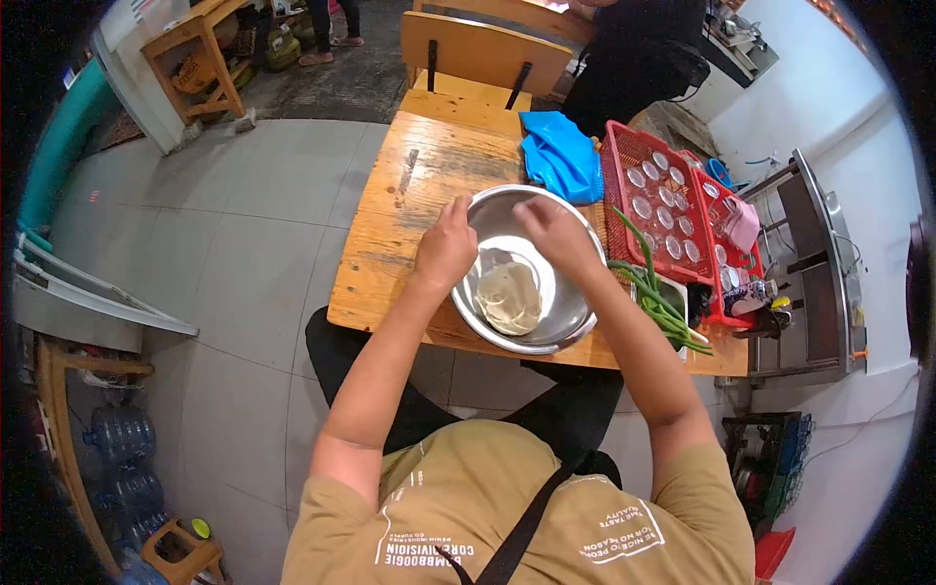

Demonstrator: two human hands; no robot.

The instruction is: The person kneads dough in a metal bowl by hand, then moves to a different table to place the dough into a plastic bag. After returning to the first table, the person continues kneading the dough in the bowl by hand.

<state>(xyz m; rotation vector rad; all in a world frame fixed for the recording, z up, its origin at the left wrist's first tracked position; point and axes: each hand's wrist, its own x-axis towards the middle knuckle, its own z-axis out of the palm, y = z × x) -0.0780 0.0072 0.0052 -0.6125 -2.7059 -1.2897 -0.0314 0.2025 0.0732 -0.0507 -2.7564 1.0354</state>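
Steel bowl [565, 307] sat at the near edge of the wooden tabletop [419, 185], right in front of the seated person. A pale lump of dough [507, 297] lay on its bottom, toward the near side, touched by neither hand. Left hand [447, 244] was up at the bowl's left rim, fingers curled in together; whether they actually clamped the rim, couldn't tell from this angle. Right hand [556, 232] hung over the far-right part of the bowl, back of the hand to the camera, wrist bent down. Its fingers were tucked out of sight, so apart or together: can't tell. Both hands were above the dough, w/ bare metal showing between them.

Just beyond the bowl lay a crumpled blue cloth [561, 156]. To the right of that stood a red crate [609, 195] full of small clear glasses [643, 208], rims up. Long green stalks [658, 297] lay betw. bowl and crate, near the tabletop's right end. A wooden chair [483, 54] stood at the far side. Water bottles [122, 434] were on the floor, far left.
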